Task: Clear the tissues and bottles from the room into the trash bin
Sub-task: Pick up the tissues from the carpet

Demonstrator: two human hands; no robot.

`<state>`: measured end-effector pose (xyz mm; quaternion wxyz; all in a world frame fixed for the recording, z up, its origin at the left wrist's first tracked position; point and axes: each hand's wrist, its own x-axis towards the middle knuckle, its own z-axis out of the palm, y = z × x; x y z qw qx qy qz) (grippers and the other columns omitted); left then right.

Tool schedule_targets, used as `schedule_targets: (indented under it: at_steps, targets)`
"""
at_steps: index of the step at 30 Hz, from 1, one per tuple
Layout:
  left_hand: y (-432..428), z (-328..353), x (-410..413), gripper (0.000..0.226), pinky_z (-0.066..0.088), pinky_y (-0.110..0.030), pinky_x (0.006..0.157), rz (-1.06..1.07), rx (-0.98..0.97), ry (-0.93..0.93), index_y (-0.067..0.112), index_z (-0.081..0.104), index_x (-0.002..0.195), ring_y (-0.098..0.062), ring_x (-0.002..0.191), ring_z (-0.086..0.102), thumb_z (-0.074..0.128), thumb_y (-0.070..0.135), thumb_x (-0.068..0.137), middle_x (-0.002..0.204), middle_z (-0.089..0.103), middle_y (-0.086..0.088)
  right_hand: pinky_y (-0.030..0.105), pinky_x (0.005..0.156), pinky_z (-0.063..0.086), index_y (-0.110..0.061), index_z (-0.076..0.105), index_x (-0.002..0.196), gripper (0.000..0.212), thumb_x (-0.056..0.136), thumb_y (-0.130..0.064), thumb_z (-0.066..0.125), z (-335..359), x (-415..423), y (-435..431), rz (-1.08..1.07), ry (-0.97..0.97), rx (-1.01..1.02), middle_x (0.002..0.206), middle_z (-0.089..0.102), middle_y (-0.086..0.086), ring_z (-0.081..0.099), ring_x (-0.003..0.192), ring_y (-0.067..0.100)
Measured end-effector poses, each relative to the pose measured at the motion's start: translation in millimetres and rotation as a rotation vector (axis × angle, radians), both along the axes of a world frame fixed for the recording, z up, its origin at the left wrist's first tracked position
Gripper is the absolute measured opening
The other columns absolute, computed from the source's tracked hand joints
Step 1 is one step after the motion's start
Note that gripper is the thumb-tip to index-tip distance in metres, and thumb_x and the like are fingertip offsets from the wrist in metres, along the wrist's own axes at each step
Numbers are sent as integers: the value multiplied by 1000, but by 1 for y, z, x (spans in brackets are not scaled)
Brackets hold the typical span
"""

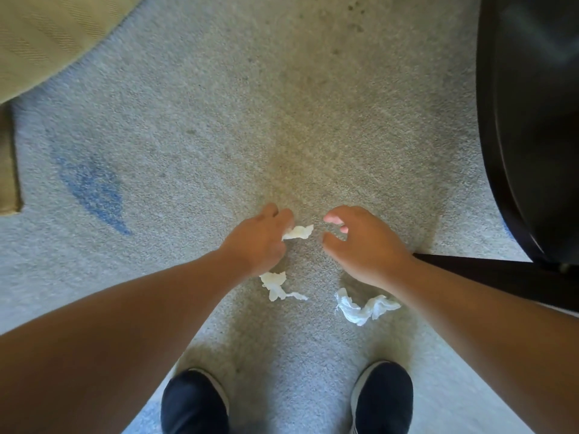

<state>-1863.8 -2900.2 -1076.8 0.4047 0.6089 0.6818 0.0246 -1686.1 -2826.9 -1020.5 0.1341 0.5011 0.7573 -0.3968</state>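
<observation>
Grey carpet carried three crumpled tissues. The left hand pinched one tissue at twelve o'clock; the right hand hovered wide and empty. Gathering was under way: next, probably the tissues at seven and five. No bottles or bin showed; dark furniture was cut off.

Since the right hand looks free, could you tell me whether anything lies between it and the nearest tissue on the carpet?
Nothing visible does. The right hand hovers open above bare carpet, with the crumpled tissue lying just below its wrist, unobstructed.
</observation>
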Motion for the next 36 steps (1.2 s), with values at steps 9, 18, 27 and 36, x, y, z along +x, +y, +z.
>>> schedule_targets:
  at_steps: [9, 18, 27, 36]
  targets:
    - [-49, 5, 14, 27, 29, -17, 47, -46, 81, -68, 19, 50, 110, -6, 57, 43, 57, 10, 86, 108, 41, 3, 28, 89, 41, -25, 50, 133, 43, 92, -39, 54, 0, 28, -19, -17, -28, -14, 136, 49, -3, 57, 106, 11]
    - [-42, -6, 10, 29, 28, -17, 47, -41, 142, -57, 21, 50, 113, -6, 56, 44, 58, 12, 86, 109, 40, 5, 27, 83, 48, -23, 49, 131, 47, 87, -38, 61, -37, 64, -54, 93, -211, -52, 127, 51, 0, 56, 104, 13]
    - [-42, -9, 16, 30, 25, -17, 48, -103, 179, -51, 23, 49, 112, -5, 58, 44, 58, 13, 85, 107, 35, 9, 39, 88, 48, -28, 43, 119, 49, 81, -45, 67, -48, 71, -69, 206, -358, 15, 124, 41, -2, 44, 112, 20]
    - [-39, 1, 9, 29, 26, -17, 49, -83, 215, -73, 22, 50, 110, -4, 60, 44, 58, 12, 84, 109, 41, 6, 23, 60, 38, -19, 46, 92, 16, 90, -4, 51, -56, 61, -75, 155, -268, 24, 102, 56, 6, 49, 79, 15]
